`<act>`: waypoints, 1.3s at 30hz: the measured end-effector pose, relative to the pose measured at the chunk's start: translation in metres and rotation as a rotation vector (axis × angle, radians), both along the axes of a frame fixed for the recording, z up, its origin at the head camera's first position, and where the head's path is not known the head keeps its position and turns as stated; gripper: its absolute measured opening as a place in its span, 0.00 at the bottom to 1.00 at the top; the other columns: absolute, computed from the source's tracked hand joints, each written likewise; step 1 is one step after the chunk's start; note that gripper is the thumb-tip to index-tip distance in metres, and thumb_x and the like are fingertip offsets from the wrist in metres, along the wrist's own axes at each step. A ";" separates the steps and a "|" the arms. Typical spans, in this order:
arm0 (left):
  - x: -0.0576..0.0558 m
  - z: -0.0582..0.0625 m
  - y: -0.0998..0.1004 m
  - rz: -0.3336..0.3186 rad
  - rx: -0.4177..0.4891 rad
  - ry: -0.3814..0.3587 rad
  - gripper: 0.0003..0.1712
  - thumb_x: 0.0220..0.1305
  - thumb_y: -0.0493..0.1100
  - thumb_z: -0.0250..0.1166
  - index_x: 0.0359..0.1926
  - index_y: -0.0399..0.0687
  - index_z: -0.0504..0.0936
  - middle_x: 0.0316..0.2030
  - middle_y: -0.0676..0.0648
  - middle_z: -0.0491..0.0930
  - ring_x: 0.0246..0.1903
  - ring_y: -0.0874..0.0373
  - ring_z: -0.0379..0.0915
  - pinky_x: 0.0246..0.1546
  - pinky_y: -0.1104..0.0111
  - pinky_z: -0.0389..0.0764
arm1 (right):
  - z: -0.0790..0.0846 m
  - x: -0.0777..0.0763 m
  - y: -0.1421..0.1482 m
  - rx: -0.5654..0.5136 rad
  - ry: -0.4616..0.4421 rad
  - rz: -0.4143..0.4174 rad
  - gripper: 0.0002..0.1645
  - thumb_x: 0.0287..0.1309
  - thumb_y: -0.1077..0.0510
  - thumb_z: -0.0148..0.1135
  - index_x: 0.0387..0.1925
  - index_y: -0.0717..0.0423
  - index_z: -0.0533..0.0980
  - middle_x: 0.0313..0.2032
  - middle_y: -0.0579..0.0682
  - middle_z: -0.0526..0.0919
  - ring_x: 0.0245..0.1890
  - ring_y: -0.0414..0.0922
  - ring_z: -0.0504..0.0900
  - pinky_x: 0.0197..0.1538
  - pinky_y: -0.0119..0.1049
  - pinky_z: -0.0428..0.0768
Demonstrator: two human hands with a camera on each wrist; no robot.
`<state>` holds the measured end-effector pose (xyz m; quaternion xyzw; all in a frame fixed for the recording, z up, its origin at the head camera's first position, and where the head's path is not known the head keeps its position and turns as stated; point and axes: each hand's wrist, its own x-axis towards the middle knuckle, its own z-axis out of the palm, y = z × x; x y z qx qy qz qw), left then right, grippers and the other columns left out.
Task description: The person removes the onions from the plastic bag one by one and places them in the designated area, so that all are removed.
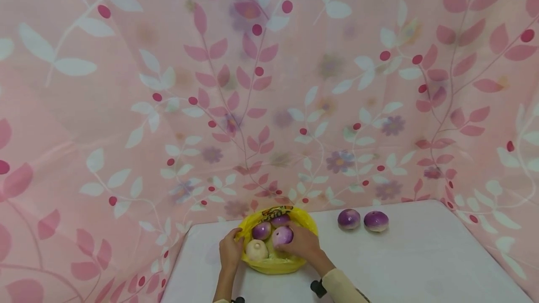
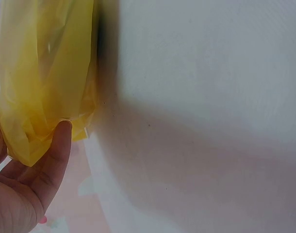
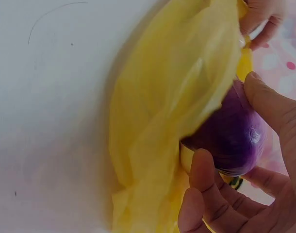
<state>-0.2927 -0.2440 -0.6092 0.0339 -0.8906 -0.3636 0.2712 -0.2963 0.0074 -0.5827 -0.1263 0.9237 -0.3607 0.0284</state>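
Note:
A yellow plastic bag (image 1: pixel 275 268) lies spread on the table with its mouth facing up. My left hand (image 1: pixel 230 252) pinches the bag's left rim between thumb and fingers. The left wrist view shows those fingers (image 2: pixel 56 160) on the bag's edge. My right hand (image 1: pixel 305 244) grips a purple-and-white turnip (image 1: pixel 282 236) at the bag's mouth. Up close, the thumb and fingers curl round this turnip (image 3: pixel 238 128), whose lower side is partly hidden by the plastic. Inside the bag sit a pale turnip (image 1: pixel 257 250) and two purple ones (image 1: pixel 261 231) behind it.
Two more purple-topped turnips (image 1: pixel 349 219) rest side by side on the white table (image 1: pixel 421 265), right of the bag. A pink curtain (image 1: pixel 269 130) with leaf and flower prints hangs behind the table and along its sides.

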 end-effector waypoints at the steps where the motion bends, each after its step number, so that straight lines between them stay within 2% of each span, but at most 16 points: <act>1: 0.000 0.000 0.000 -0.002 -0.003 0.010 0.14 0.51 0.26 0.72 0.41 0.35 0.86 0.38 0.37 0.85 0.41 0.38 0.82 0.43 0.47 0.81 | 0.000 0.000 0.002 0.003 0.000 -0.005 0.48 0.42 0.29 0.73 0.61 0.49 0.72 0.52 0.50 0.81 0.48 0.51 0.80 0.52 0.56 0.77; 4: 0.000 -0.001 0.000 -0.012 -0.009 0.034 0.14 0.51 0.26 0.72 0.41 0.35 0.85 0.37 0.37 0.86 0.40 0.38 0.82 0.41 0.48 0.81 | 0.003 0.001 0.009 -0.004 -0.002 -0.018 0.48 0.40 0.29 0.74 0.60 0.47 0.73 0.51 0.50 0.81 0.47 0.51 0.80 0.50 0.57 0.77; 8: -0.001 -0.002 -0.001 -0.011 -0.006 0.014 0.14 0.52 0.27 0.72 0.42 0.36 0.86 0.38 0.38 0.86 0.40 0.39 0.82 0.42 0.48 0.81 | 0.006 0.004 0.019 -0.006 -0.017 -0.044 0.50 0.38 0.27 0.74 0.60 0.47 0.74 0.49 0.51 0.82 0.45 0.51 0.80 0.48 0.57 0.77; 13: -0.003 -0.003 -0.003 -0.003 -0.009 -0.005 0.14 0.53 0.28 0.72 0.42 0.36 0.86 0.39 0.38 0.86 0.41 0.39 0.82 0.43 0.48 0.81 | 0.012 0.005 0.031 0.008 0.017 -0.024 0.52 0.38 0.25 0.72 0.60 0.49 0.74 0.47 0.53 0.82 0.45 0.53 0.80 0.45 0.54 0.78; 18: -0.003 -0.003 -0.003 -0.014 -0.012 -0.018 0.14 0.53 0.28 0.71 0.43 0.36 0.86 0.40 0.37 0.85 0.42 0.39 0.82 0.43 0.48 0.81 | 0.016 0.006 0.044 0.029 0.024 -0.016 0.52 0.38 0.23 0.70 0.60 0.48 0.73 0.45 0.50 0.82 0.42 0.49 0.79 0.44 0.51 0.79; 29: -0.002 -0.004 -0.003 0.002 -0.008 -0.039 0.13 0.54 0.28 0.71 0.43 0.36 0.86 0.40 0.37 0.85 0.43 0.39 0.81 0.45 0.48 0.81 | 0.023 0.009 0.074 -0.019 0.052 -0.030 0.49 0.38 0.25 0.72 0.59 0.46 0.73 0.32 0.43 0.79 0.30 0.40 0.74 0.32 0.37 0.75; 39: -0.002 -0.006 -0.005 0.005 -0.010 -0.015 0.14 0.53 0.28 0.72 0.42 0.37 0.86 0.39 0.38 0.86 0.42 0.39 0.82 0.43 0.48 0.81 | 0.020 0.013 0.100 -0.054 0.050 -0.057 0.44 0.40 0.29 0.74 0.57 0.43 0.73 0.32 0.44 0.79 0.27 0.40 0.74 0.30 0.37 0.75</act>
